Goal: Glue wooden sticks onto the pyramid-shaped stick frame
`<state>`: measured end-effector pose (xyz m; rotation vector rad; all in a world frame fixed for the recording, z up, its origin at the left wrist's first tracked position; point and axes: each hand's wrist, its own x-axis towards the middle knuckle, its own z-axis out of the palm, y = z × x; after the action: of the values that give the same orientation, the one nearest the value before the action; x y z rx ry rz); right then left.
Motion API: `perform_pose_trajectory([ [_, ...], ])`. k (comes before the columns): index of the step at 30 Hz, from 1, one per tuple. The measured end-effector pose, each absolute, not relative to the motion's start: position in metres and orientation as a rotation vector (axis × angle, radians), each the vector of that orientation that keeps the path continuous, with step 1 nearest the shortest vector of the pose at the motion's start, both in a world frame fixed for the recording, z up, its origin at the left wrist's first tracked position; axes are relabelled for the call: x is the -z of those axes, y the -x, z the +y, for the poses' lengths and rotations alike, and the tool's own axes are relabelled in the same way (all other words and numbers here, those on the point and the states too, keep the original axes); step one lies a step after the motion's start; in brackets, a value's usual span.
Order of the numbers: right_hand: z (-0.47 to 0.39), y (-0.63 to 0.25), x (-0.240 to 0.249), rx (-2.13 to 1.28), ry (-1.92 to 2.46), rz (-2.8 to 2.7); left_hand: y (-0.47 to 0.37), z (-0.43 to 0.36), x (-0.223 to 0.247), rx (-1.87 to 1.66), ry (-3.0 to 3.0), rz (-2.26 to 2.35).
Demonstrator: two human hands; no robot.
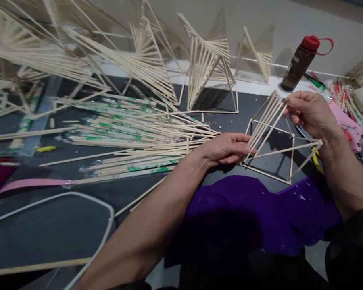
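Observation:
A small frame of wooden chopsticks point(291, 159) stands on the dark table, with a fan of sticks point(264, 125) rising along its left side. My left hand point(230, 149) pinches the lower ends of the fan's sticks between thumb and fingers. At the upper end, my right hand point(305, 108) is closed on the tip of the rightmost chopstick. Under the frame's near edge lies a purple sheet point(238, 201) with pale specks. Left of my left hand spreads a pile of chopsticks point(145, 133), many in green-printed wrappers.
Finished-looking stick structures point(211, 64) line the wall at the back. A dark bottle with a red lid point(299, 64) stands back right. Red-printed packets point(345, 94) and pink material point(346, 125) lie at far right. A white loop point(110, 213) is at front left.

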<state>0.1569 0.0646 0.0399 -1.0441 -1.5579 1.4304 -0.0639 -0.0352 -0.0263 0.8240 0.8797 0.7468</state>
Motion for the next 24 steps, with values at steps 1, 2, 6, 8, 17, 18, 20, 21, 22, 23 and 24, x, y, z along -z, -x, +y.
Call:
perform_pose_trajectory([
  [1,0.063,-0.156,-0.041,-1.432,1.044,-1.552,0.064,-0.035,0.027,-0.742,-0.825,0.868],
  [2,0.062,-0.156,-0.041,-1.429,1.039,-1.55,0.064,-0.035,0.027,-0.74,-0.825,0.861],
  [6,0.056,-0.154,-0.046,-1.391,1.004,-1.587,0.065,-0.036,0.026,-0.738,-0.819,0.841],
  [8,0.053,-0.153,-0.047,-1.379,0.998,-1.615,0.065,-0.037,0.026,-0.731,-0.828,0.845],
  [17,0.05,-0.154,-0.048,-1.373,0.995,-1.622,0.066,-0.039,0.03,-0.732,-0.798,0.84],
  [18,0.05,-0.154,-0.047,-1.368,0.995,-1.626,0.066,-0.039,0.031,-0.73,-0.798,0.839],
  [20,0.051,-0.155,-0.047,-1.357,0.999,-1.636,0.067,-0.038,0.033,-0.722,-0.8,0.835],
  [21,0.051,-0.155,-0.046,-1.351,1.004,-1.645,0.067,-0.038,0.034,-0.718,-0.799,0.834],
  [22,0.051,-0.155,-0.046,-1.343,1.014,-1.657,0.067,-0.038,0.034,-0.712,-0.798,0.833],
  [23,0.051,-0.155,-0.045,-1.334,1.028,-1.671,0.067,-0.039,0.034,-0.709,-0.797,0.834],
  [24,0.052,-0.155,-0.045,-1.322,1.044,-1.686,0.067,-0.039,0.034,-0.707,-0.799,0.838],
])
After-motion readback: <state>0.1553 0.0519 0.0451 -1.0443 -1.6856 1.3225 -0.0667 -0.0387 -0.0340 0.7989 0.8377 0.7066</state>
